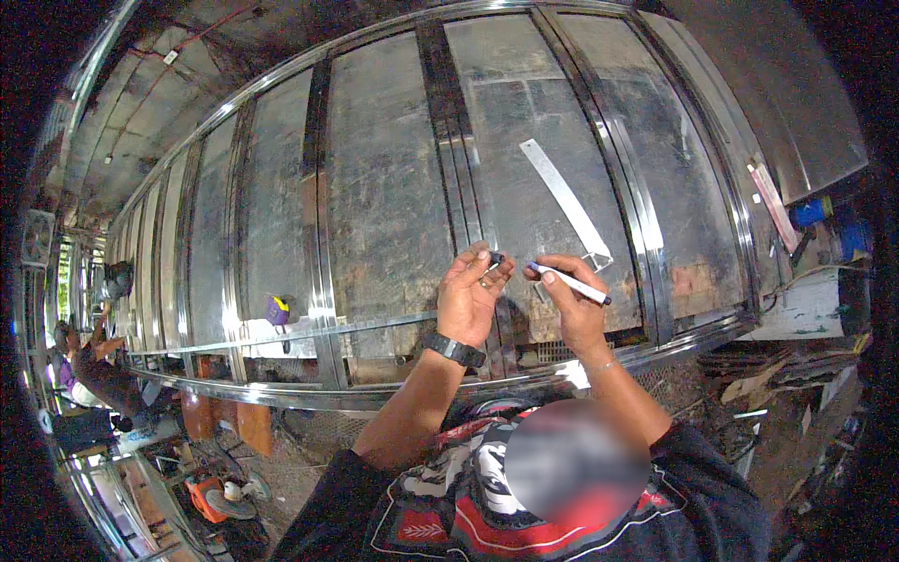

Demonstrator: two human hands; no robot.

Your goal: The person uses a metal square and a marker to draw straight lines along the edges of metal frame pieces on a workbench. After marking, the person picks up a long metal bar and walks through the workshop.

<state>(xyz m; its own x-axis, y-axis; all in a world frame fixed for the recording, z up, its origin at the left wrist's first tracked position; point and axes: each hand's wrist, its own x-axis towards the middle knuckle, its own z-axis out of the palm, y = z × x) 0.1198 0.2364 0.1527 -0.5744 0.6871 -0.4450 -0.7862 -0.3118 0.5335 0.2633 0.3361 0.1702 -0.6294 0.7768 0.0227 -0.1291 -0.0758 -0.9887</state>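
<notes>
Head view: where is the marker (578, 287), and how is it aligned?
— Gripped in the right hand (578, 317), near the frame's center; long axis slopes from upper left to lower right, tip at the upper-left end.
— Position of the small dark cap (496, 258)?
— Pinched in the left hand (467, 304), left of the tip, apart from it.
— Count?
— One marker, one cap, one metal rule (564, 199) above the right hand.

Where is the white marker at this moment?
In the head view, the white marker is right of centre, held in the right hand, just below the metal strip and beside the left hand.
</notes>
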